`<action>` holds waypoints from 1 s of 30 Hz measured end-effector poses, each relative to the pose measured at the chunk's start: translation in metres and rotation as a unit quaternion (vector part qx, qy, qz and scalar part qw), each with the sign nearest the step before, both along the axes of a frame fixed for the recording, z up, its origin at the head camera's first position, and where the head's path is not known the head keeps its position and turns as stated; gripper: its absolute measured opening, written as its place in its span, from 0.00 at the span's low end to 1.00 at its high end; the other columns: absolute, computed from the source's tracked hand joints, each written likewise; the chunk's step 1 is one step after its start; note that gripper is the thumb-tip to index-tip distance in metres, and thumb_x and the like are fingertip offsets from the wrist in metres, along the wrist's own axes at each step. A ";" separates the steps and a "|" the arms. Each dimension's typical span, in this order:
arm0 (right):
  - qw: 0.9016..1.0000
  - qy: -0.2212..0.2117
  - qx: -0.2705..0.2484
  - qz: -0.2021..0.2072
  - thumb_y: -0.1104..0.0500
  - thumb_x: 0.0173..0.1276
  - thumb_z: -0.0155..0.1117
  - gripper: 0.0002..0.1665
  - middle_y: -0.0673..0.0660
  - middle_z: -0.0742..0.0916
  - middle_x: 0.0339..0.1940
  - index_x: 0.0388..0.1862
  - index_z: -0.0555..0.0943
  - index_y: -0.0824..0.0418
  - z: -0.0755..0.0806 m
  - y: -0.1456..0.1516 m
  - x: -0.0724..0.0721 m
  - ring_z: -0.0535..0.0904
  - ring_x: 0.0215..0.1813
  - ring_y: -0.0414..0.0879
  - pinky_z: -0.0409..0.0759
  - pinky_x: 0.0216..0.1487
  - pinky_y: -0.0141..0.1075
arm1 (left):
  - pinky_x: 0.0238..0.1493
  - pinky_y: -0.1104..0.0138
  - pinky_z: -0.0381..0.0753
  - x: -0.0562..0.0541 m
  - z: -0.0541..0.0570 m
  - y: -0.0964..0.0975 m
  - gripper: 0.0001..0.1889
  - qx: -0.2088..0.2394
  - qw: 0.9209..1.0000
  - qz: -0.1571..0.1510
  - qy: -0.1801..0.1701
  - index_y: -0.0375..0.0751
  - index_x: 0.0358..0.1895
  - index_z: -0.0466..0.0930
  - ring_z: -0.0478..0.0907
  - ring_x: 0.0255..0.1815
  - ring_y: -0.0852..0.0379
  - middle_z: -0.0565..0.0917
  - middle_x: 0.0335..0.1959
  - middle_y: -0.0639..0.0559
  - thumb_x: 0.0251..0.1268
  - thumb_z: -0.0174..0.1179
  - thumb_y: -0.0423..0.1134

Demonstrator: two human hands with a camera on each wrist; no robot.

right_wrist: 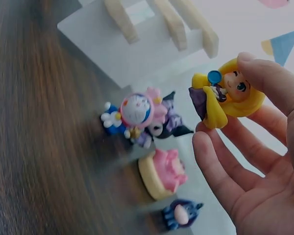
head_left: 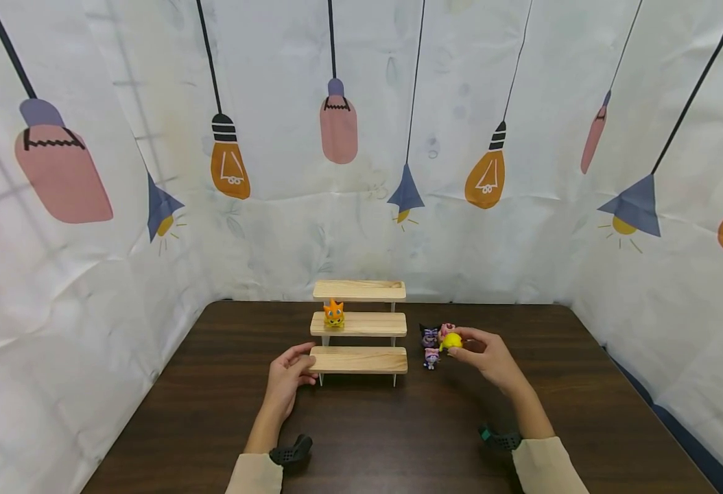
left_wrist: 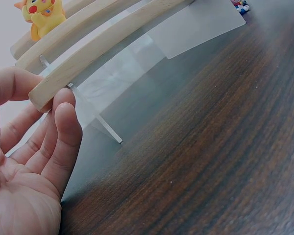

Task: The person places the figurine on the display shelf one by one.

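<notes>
A three-tier display stand with pale wooden shelves point(head_left: 361, 359) and clear side panels point(left_wrist: 201, 34) stands on the dark table. My left hand point(head_left: 287, 376) pinches the left end of its lowest shelf between thumb and fingers. On the middle tier, toward the left, sits a yellow figurine with an orange hood point(head_left: 334, 314). My right hand point(head_left: 490, 358) holds a small doll figurine with long yellow hair point(right_wrist: 235, 93) and a purple skirt, raised beside the other toys. Near it are a black-and-purple figurine point(head_left: 429, 337) and a pink-hooded blue-and-white figurine point(head_left: 431, 358).
A pink figurine with a cream base point(right_wrist: 161, 174) and a dark blue donkey-like figurine point(right_wrist: 182, 214) also stand in the group right of the stand. The dark wood table point(head_left: 244, 329) meets a white curtain point(head_left: 275, 233) printed with lamps at its back edge.
</notes>
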State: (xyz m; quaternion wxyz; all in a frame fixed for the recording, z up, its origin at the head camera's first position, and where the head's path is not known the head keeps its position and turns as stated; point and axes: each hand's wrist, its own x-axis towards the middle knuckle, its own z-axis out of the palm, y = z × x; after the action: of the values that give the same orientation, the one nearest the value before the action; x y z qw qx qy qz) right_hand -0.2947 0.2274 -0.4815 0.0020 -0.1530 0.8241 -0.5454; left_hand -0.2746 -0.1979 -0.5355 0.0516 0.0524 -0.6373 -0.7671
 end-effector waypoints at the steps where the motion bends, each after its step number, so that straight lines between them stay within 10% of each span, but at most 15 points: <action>1: 1.000 0.002 0.001 0.000 0.54 0.69 0.71 0.31 0.67 0.84 0.58 0.67 0.77 0.67 0.002 -0.002 0.001 0.83 0.56 0.57 0.86 0.49 0.32 | 0.25 0.69 0.84 0.000 0.000 0.000 0.20 0.000 1.000 -0.001 0.000 0.27 0.62 0.77 0.82 0.23 0.58 0.85 0.30 0.53 0.68 0.61 0.28; 30: 0.998 0.047 -0.037 0.027 0.55 0.67 0.74 0.22 0.61 0.88 0.48 0.58 0.84 0.56 0.034 -0.063 0.021 0.86 0.46 0.54 0.89 0.45 0.41 | 0.26 0.69 0.84 0.001 0.000 0.000 0.20 -0.002 1.000 0.003 0.000 0.27 0.62 0.77 0.82 0.23 0.58 0.85 0.29 0.53 0.68 0.61 0.29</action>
State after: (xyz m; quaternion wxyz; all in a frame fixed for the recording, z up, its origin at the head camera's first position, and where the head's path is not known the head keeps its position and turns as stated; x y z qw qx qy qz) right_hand -0.2735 0.1644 -0.4478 -0.0279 -0.2005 0.7983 -0.5672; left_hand -0.2732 -0.1978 -0.5352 0.0536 0.0545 -0.6386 -0.7657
